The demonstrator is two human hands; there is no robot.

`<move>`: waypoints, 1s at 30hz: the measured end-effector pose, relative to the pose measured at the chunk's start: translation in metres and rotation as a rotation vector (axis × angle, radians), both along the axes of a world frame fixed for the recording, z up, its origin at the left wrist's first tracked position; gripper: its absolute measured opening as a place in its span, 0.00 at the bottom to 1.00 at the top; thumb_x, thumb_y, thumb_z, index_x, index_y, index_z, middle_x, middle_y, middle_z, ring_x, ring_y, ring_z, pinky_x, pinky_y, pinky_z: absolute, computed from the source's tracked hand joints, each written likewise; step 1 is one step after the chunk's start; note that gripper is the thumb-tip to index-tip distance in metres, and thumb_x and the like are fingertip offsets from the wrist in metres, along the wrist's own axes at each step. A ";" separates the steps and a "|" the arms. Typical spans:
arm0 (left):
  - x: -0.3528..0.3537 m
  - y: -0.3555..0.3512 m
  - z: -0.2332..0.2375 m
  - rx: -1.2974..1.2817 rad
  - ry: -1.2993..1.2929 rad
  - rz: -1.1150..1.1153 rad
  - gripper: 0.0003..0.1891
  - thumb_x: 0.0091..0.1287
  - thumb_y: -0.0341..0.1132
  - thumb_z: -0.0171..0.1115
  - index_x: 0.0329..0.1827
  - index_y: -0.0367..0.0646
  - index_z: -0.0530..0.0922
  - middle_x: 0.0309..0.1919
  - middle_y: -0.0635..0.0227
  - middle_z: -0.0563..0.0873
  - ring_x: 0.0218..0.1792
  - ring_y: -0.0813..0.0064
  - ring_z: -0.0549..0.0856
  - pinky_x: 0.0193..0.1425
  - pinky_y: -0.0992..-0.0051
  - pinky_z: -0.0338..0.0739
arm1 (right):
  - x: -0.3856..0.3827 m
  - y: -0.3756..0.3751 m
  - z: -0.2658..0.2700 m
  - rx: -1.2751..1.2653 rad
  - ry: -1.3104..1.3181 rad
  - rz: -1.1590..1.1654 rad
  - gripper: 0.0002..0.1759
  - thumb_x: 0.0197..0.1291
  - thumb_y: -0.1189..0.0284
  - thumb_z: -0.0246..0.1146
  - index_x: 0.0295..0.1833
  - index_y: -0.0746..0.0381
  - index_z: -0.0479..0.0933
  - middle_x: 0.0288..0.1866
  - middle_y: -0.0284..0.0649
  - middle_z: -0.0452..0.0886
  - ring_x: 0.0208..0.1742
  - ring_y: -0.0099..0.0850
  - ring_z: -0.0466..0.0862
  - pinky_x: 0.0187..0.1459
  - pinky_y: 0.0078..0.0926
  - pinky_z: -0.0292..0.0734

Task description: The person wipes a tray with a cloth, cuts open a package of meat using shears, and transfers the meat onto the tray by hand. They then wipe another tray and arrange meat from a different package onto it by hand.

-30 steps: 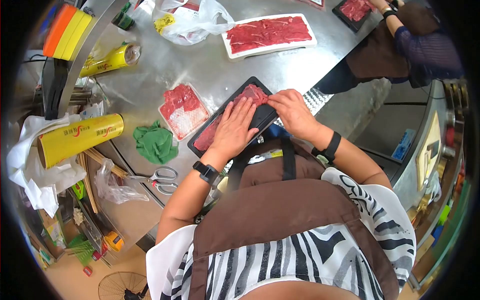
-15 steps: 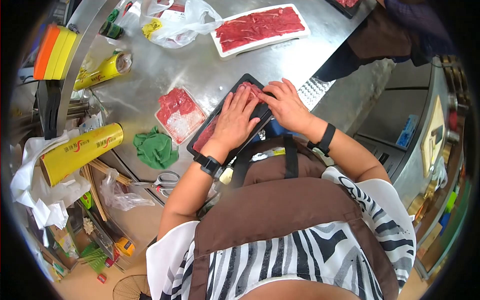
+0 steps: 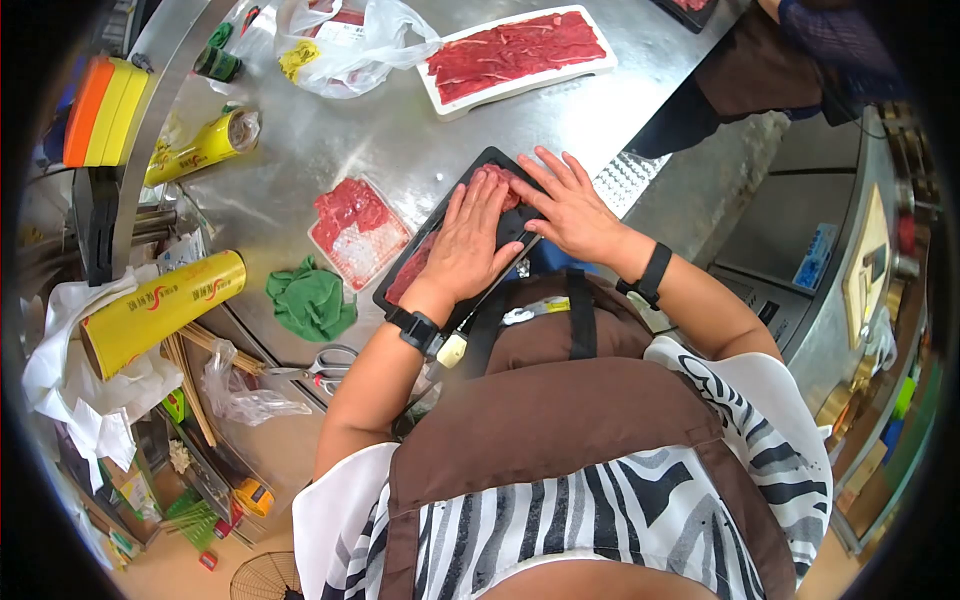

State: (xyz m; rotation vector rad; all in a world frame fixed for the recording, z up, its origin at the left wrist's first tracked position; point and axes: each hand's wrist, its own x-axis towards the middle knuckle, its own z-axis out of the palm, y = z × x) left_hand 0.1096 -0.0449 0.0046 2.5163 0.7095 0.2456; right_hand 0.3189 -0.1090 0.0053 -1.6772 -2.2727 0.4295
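Note:
A black tray [image 3: 507,262] lies slantwise at the counter's near edge, with red meat [image 3: 412,268] at its lower left end and more meat at its upper end. My left hand [image 3: 470,240] rests flat over the tray, its fingertips on the upper meat and its thumb apart. Beside it my right hand [image 3: 575,215] is spread, fingertips touching the same meat from the right. To the left a clear tray [image 3: 378,262] holds sliced meat with a whitish patch. A green cloth [image 3: 310,300] lies crumpled next to it.
A white tray of meat [image 3: 433,92] and a plastic bag [image 3: 375,60] sit at the back. Yellow film rolls [image 3: 170,305], scissors [image 3: 330,368] and wooden sticks are at left. A co-worker's dark clothing [image 3: 760,60] shows at upper right.
My right hand has opened out, its fingers straighter and more spread over the meat. My left hand has stayed nearly in place.

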 end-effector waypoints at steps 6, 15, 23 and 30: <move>0.000 -0.003 -0.007 0.139 0.087 -0.011 0.38 0.65 0.49 0.59 0.74 0.38 0.60 0.75 0.54 0.59 0.77 0.58 0.54 0.79 0.53 0.43 | 0.002 -0.018 0.005 -0.024 -0.029 -0.042 0.36 0.60 0.60 0.63 0.71 0.64 0.64 0.79 0.44 0.54 0.80 0.46 0.47 0.76 0.51 0.42; 0.004 0.002 -0.003 0.146 0.117 -0.023 0.35 0.66 0.48 0.59 0.73 0.41 0.63 0.76 0.62 0.60 0.77 0.61 0.54 0.78 0.53 0.45 | -0.011 -0.022 0.003 -0.043 -0.040 -0.035 0.37 0.60 0.59 0.62 0.72 0.63 0.62 0.78 0.43 0.55 0.80 0.44 0.48 0.77 0.51 0.37; 0.005 0.009 -0.001 0.150 0.110 -0.043 0.34 0.65 0.47 0.60 0.72 0.40 0.63 0.75 0.59 0.60 0.77 0.60 0.55 0.78 0.52 0.45 | -0.007 -0.012 0.001 -0.010 -0.004 0.001 0.37 0.59 0.63 0.63 0.73 0.61 0.62 0.77 0.40 0.59 0.80 0.43 0.50 0.77 0.52 0.37; 0.002 0.010 0.000 0.093 0.015 0.026 0.34 0.65 0.47 0.60 0.71 0.38 0.64 0.74 0.56 0.62 0.77 0.59 0.56 0.79 0.55 0.45 | -0.007 -0.007 0.001 0.005 0.013 0.025 0.36 0.59 0.64 0.63 0.72 0.62 0.63 0.76 0.40 0.61 0.80 0.42 0.50 0.76 0.53 0.38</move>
